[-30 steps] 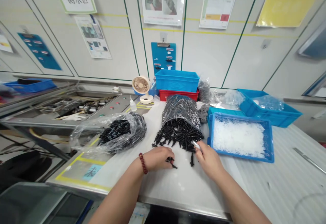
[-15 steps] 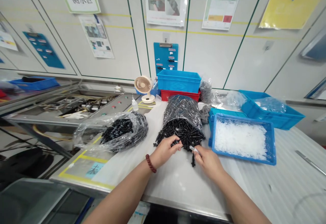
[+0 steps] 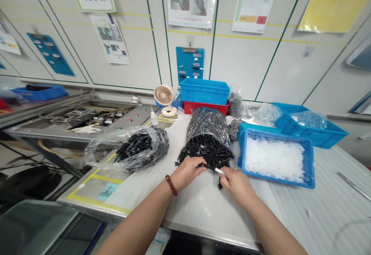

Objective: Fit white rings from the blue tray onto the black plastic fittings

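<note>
Small black plastic parts [image 3: 207,152] spill from a clear bag [image 3: 207,125] onto the white bench [image 3: 191,218]. At the pile's near edge, the left hand [image 3: 187,173] pinches one black part [image 3: 207,166], and the right hand [image 3: 237,185] pinches a slim pale piece [image 3: 219,171] just beside it. A blue tray [image 3: 310,162] of white bits [image 3: 274,158] sits to the right.
</note>
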{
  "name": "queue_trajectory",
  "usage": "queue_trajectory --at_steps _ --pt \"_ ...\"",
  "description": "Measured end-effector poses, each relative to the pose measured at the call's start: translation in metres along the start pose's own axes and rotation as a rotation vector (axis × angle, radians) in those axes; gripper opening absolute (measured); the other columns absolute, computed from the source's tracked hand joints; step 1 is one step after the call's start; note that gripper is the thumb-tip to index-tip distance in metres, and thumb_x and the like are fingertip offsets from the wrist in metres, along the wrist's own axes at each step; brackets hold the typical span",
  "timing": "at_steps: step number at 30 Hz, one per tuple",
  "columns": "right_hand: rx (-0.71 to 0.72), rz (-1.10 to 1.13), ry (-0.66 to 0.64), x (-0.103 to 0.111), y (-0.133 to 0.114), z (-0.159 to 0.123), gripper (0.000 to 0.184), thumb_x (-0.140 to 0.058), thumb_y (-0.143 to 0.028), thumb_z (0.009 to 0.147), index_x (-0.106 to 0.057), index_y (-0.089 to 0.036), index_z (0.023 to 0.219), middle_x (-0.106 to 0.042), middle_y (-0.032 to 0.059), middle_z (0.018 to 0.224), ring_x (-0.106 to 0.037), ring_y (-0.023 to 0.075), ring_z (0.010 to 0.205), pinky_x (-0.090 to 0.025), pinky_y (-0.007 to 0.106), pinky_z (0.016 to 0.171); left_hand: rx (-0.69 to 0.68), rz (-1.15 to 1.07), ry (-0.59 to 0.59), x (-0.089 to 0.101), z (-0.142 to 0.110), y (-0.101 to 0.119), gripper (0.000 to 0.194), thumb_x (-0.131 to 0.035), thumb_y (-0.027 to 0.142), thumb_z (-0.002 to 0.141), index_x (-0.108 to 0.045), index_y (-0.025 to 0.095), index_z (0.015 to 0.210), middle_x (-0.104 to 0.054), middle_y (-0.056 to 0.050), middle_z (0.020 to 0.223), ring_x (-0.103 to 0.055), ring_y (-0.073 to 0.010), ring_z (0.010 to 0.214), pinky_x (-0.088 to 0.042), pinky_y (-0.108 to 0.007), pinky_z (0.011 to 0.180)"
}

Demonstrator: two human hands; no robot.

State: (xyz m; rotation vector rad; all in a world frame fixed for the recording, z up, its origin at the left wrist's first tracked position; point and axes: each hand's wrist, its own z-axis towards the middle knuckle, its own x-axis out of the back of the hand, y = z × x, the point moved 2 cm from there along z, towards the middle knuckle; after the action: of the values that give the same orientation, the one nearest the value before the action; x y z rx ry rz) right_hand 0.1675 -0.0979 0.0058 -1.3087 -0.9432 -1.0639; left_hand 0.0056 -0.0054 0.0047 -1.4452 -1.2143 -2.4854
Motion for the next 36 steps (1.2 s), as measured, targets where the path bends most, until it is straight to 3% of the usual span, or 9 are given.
queue_trajectory --at_steps 4,8,17,21,25,36 --pt "0.047 -0.024 -0.037 0.0 -0.004 -0.001 0.014 -0.045 -0.019 0.084 -0.058 -0.019 0.078 -0.063 0.0015 0.077 -0.054 0.0138 0.069 -0.021 0.025 0.056 -0.024 -0.028 -0.053 -0.004 0.0 0.002 0.008 -0.059 0.017 0.079 -0.063 0.017 0.085 -0.067 -0.001 0.083 -0.06 -0.015 0.078 -0.043 -0.022 0.072" --pt "0.11 -0.035 -0.075 -0.001 -0.01 -0.001 0.014 -0.045 -0.019 0.084 -0.059 -0.019 0.081 -0.064 0.0022 0.079 -0.055 0.0141 0.07 -0.021 0.024 0.057 0.0 -0.125 -0.131 -0.008 0.0 0.006 0.007 -0.059 0.017 0.079 -0.065 0.016 0.083 -0.064 0.001 0.066 -0.057 -0.0107 0.056 -0.042 -0.019 0.06" --pt "0.016 -0.076 -0.04 -0.004 -0.008 -0.002 0.024 -0.046 -0.035 0.086 -0.06 -0.02 0.073 -0.065 0.0021 0.071 -0.055 0.0142 0.063 -0.016 0.026 0.052 -0.008 -0.193 -0.183 -0.009 -0.001 0.01 0.016 -0.059 0.014 0.078 -0.066 0.016 0.092 -0.066 0.0 0.064 -0.059 -0.0109 0.055 -0.044 -0.018 0.061" --pt "0.045 -0.019 -0.022 -0.005 -0.006 -0.003 0.024 -0.044 -0.031 0.086 -0.059 -0.019 0.072 -0.064 0.0016 0.07 -0.054 0.0137 0.064 -0.018 0.025 0.053 -0.047 -0.2 -0.164 -0.008 -0.001 0.008 0.015 -0.057 0.018 0.08 -0.067 0.016 0.092 -0.068 -0.002 0.077 -0.057 -0.009 0.052 -0.044 -0.018 0.06" --pt "0.133 0.088 -0.009 -0.005 -0.003 -0.002 0.016 -0.042 -0.017 0.083 -0.057 -0.019 0.077 -0.062 0.0005 0.074 -0.053 0.0131 0.07 -0.022 0.024 0.058 -0.038 -0.172 -0.114 -0.004 0.0 0.007 0.016 -0.057 0.021 0.082 -0.067 0.015 0.092 -0.066 -0.002 0.07 -0.057 -0.0103 0.055 -0.044 -0.019 0.062" --pt "0.085 0.04 -0.003 -0.006 -0.001 -0.001 0.018 -0.045 -0.023 0.084 -0.057 -0.019 0.072 -0.061 -0.0002 0.068 -0.052 0.0126 0.064 -0.019 0.024 0.054 -0.011 -0.235 -0.104 -0.004 0.0 0.01 0.013 -0.058 0.019 0.08 -0.067 0.013 0.088 -0.066 -0.001 0.069 -0.057 -0.0094 0.053 -0.044 -0.018 0.061"
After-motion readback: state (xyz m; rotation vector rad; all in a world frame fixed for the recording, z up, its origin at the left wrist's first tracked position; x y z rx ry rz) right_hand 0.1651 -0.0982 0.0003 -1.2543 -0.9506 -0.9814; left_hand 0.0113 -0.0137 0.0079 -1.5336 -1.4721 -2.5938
